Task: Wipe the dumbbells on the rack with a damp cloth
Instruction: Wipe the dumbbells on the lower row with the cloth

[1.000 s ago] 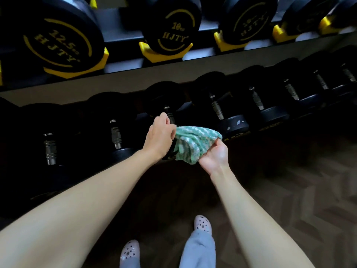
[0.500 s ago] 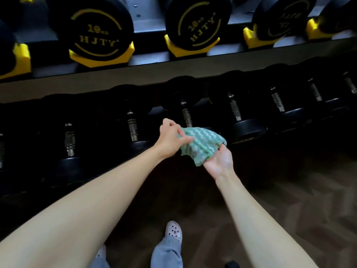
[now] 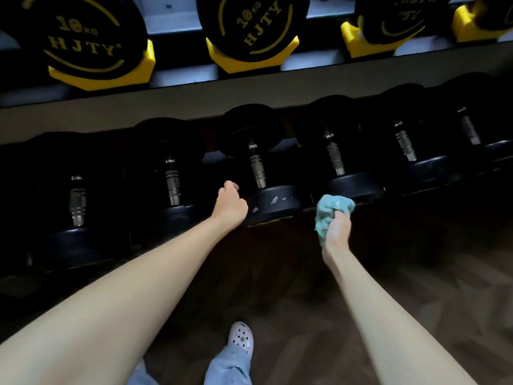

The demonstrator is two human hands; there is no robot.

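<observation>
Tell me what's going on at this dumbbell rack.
A person stands at a two-tier dumbbell rack. Their right hand grips a bunched green cloth just in front of a lower-row dumbbell, not clearly touching it. Their left hand, fingers curled, sits against the scuffed head of the neighbouring dumbbell; whether it grips it is unclear.

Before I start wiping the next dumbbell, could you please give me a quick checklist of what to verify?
1. Cloth gripped in right hand: ok.
2. Left hand off the cloth: ok, fingers curled.
3. Cloth touching the nearest dumbbell: cannot tell.
4. Marked dumbbell clean: not ok, pale spots show.
5. Cloth damp: cannot tell.
</observation>
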